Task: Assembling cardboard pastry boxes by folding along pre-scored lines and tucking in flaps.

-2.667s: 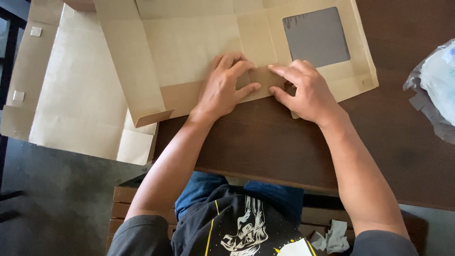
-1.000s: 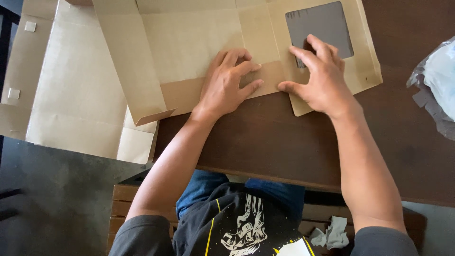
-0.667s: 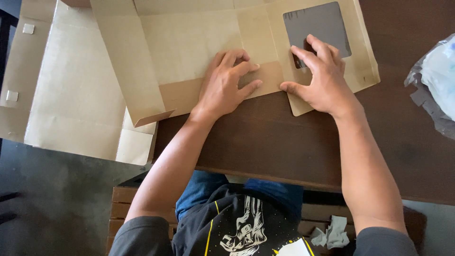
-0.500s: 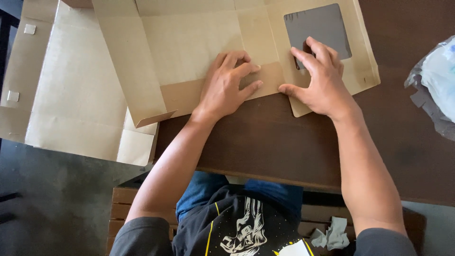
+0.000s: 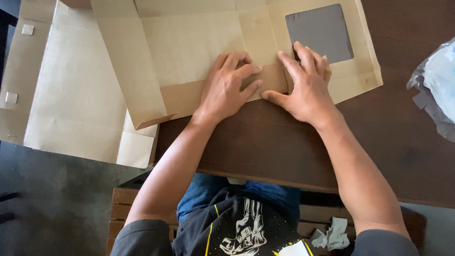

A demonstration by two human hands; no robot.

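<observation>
**Pressing a fold flat on a windowed cardboard box blank**

Pressing works best w/ both palms low and weight going straight down, fingers sliding outward along the crease so the flap doesn't spring up. Probably wise to keep the blank pinned vs. the tabletop edge while doing so, else it may skid off the near-left side, where a lot of it already overhangs.

Dark brown wooden table (image 5: pixel 284 147): carries the right part of the work; a crumpled clear plastic bag (image 5: pixel 438 90) sits at its far right, well apart from the hands.

Flat cardboard box blank (image 5: pixel 189 45): light kraft brown, unfolded, spread across the table's upper left and hanging past its left edge over the grey floor. Several panels and creases; one long flap angles toward the person. Small pale square tabs at far left.

Window panel (image 5: pixel 319 31): grey rectangular cut-out/film, upper right of the blank.

Left hand (image 5: pixel 226 85): open, fingers slightly curled, lying flat on the darker strip near the blank's lower edge; grips nothing.

Right hand (image 5: pixel 303 83): open, fingers spread, tips touching the window's lower-left corner, thumb along the blank's edge; pressing, not grasping.
</observation>
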